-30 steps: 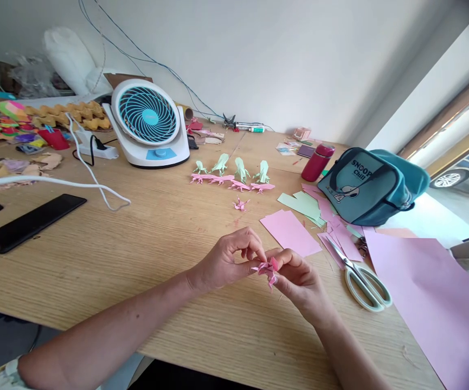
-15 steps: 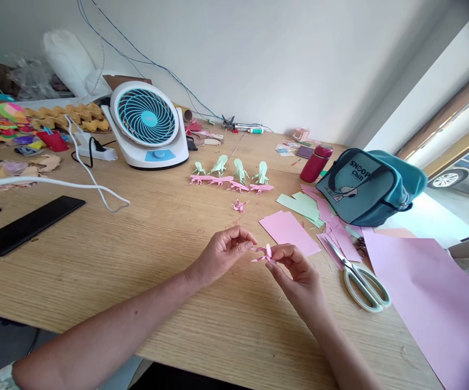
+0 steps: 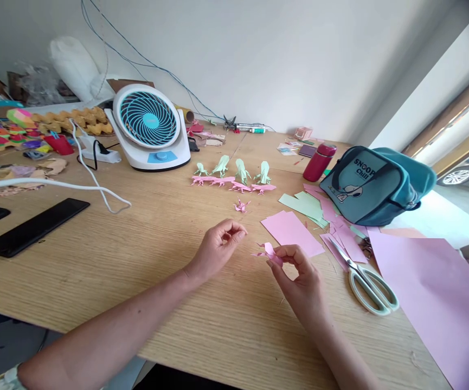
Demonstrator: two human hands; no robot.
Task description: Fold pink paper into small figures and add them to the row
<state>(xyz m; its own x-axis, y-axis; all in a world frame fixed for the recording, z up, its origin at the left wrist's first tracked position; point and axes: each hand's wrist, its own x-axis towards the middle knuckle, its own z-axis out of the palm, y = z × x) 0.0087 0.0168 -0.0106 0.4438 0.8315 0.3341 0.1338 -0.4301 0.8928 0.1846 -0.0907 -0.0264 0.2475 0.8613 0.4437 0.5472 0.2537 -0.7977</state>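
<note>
Between the thumb and fingertips of my right hand (image 3: 301, 281) is a small pink folded-paper insect (image 3: 272, 253), its thin legs pointing left. My left hand (image 3: 222, 246) is a short way to the left, thumb and forefinger pressed together, with nothing visible in them and apart from the paper. Beyond the hands lies another pink paper piece (image 3: 242, 205) with spiky legs. Farther back are several pink paper insects (image 3: 222, 181) in a row, and behind them several pale green paper insects (image 3: 241, 170).
Scissors (image 3: 368, 287) lie right of my right hand, beside pink paper sheets (image 3: 293, 232) and green scraps (image 3: 301, 206). A teal bag (image 3: 360, 184) and red flask (image 3: 319, 162) stand back right. A fan (image 3: 148, 127) and a black phone (image 3: 34, 226) are on the left.
My left fingers have come away from the pink insect's legs and moved slightly left. My right hand still holds the insect, now turned a little. The view has shifted slightly.
</note>
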